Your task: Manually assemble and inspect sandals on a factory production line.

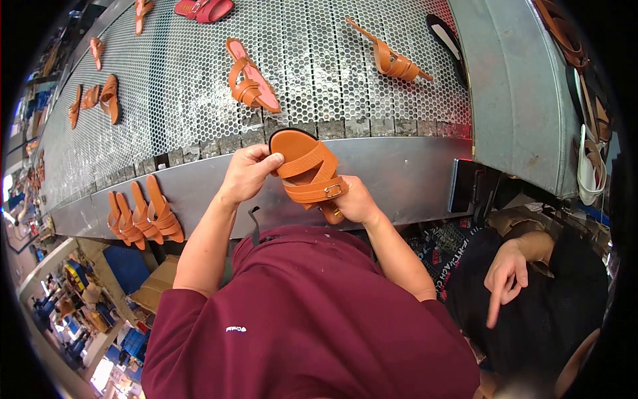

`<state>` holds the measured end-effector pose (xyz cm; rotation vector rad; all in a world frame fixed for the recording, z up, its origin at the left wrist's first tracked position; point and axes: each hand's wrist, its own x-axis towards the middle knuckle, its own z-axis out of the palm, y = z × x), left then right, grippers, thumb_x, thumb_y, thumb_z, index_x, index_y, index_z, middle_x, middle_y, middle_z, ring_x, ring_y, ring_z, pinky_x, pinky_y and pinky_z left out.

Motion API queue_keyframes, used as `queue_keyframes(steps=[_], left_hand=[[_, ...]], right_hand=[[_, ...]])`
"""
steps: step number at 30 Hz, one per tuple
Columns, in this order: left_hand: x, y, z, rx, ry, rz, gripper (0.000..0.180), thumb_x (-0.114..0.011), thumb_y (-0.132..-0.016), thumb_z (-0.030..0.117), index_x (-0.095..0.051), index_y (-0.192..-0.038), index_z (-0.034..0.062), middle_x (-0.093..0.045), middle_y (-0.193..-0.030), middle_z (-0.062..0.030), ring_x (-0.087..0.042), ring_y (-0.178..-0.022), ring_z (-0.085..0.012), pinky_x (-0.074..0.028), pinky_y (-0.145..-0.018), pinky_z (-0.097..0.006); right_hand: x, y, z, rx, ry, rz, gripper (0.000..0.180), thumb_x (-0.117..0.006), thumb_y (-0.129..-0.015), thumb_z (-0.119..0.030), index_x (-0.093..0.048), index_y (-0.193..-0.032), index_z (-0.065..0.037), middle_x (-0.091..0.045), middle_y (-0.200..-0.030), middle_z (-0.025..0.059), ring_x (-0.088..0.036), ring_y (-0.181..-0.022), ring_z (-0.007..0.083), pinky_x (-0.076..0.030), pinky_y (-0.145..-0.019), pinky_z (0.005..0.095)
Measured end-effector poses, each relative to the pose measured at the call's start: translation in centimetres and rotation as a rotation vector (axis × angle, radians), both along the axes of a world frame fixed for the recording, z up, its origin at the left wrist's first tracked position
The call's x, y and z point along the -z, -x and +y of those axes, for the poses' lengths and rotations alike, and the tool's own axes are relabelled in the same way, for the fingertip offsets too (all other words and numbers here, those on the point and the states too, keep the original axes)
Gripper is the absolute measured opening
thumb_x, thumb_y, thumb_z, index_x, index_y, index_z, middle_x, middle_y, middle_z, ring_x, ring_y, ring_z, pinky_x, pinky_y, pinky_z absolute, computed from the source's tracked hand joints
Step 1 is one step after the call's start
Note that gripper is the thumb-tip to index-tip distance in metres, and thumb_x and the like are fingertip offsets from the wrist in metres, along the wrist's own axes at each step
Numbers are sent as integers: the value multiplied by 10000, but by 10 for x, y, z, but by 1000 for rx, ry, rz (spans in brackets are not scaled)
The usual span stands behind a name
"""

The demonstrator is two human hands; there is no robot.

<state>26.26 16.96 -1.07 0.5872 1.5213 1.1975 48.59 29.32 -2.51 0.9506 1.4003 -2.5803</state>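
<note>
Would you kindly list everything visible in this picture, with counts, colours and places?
Held sandal: one, tan with a buckle, gripped in both hands at the belt's near edge.
Perforated conveyor belt: one, grey metal, across the top.
Sandals on the belt: several, tan, some with pink insoles, scattered.
Sandals on the ledge: about four, tan, standing in a row at left.
Red sandal: one, top edge.
Co-worker's hand: one, lower right, pointing downward.
Maroon shirt: one, bottom centre.
Left hand: fingers on the sandal's toe end.
Right hand: under the buckle strap.
</note>
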Motion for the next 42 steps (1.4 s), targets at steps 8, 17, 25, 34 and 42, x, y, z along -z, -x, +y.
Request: queue_keyframes(steps=[8, 17, 25, 34, 42], left_hand=[[-20, -12, 11, -185, -15, -38, 218, -679, -888, 115, -661, -1054, -25, -673, -928, -60, -628, -852, -124, -527, -787, -292], [-24, -10, 31, 261, 283, 241, 180, -664, -881, 109, -659, -989, -36, -678, -849, -37, -614, -749, -72, -530, -669, -254], [25, -18, 13, -8, 266, 107, 191, -640, -903, 88, -648, -1055, -27, -678, -918, -52, -611, -807, -78, -512, -718, -235], [10, -54, 33, 220, -70, 1013, 345, -737, -764, 155, -653, -1074, 28, -642, -1097, -155, -604, -1029, -325, -471, -910, -402], [21, -126, 111, 1020, -159, 1145, 633, -784, -702, 280, -543, -1241, 52, -592, -1069, -77, -556, -1013, -262, -429, -910, -382]], right_hand=[[-15, -3, 14, -103, -34, -95, 154, -612, -915, -135, -677, -903, 5, -668, -748, 38, -550, -583, 87, -407, -513, 268], [-5, -11, 26, -394, -462, -105, 243, -699, -844, -234, -665, -831, 6, -677, -746, 80, -598, -713, 100, -499, -675, 311], [5, -30, 69, -564, -750, -305, 490, -779, -692, -445, -676, -920, -24, -692, -897, 188, -675, -824, 312, -519, -753, 377], [39, -66, 78, -217, -642, -357, 340, -736, -794, -239, -658, -1015, 8, -709, -922, 125, -667, -829, 181, -529, -754, 318], [39, -76, 73, -160, -634, -361, 397, -756, -773, -256, -653, -1058, -1, -699, -942, 124, -663, -827, 174, -525, -749, 315]])
